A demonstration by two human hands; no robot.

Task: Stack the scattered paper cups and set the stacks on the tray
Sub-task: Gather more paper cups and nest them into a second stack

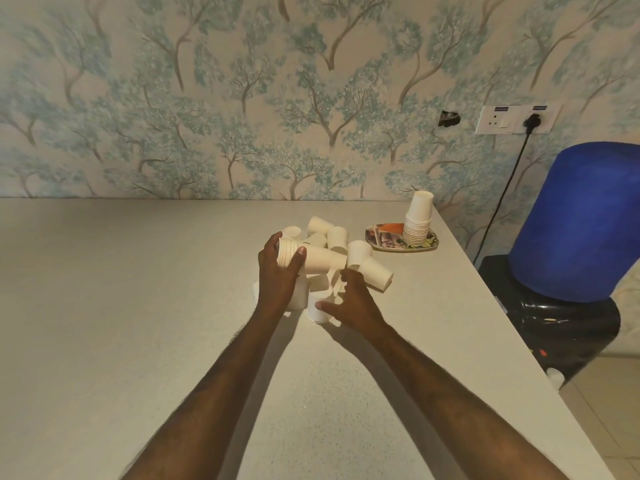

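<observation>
The left hand [278, 271] grips a sideways cup stack [311, 259] above loose cups [337, 237]; the right hand [349, 299], fingers spread, touches one cup [317, 311]. Far right, another stack [418, 223] stands on the tray [377, 240].

Two bare forearms, no sleeves; left hand [278, 271], right hand [349, 299].

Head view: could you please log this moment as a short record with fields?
left hand: grips a sideways stack of nested cups
right hand: fingers spread over loose cups, thumb on an upside-down cup
loose cups: scattered on the table, some tipped over
tray: carries one upside-down cup stack
progress: one stack placed, another being built
</observation>
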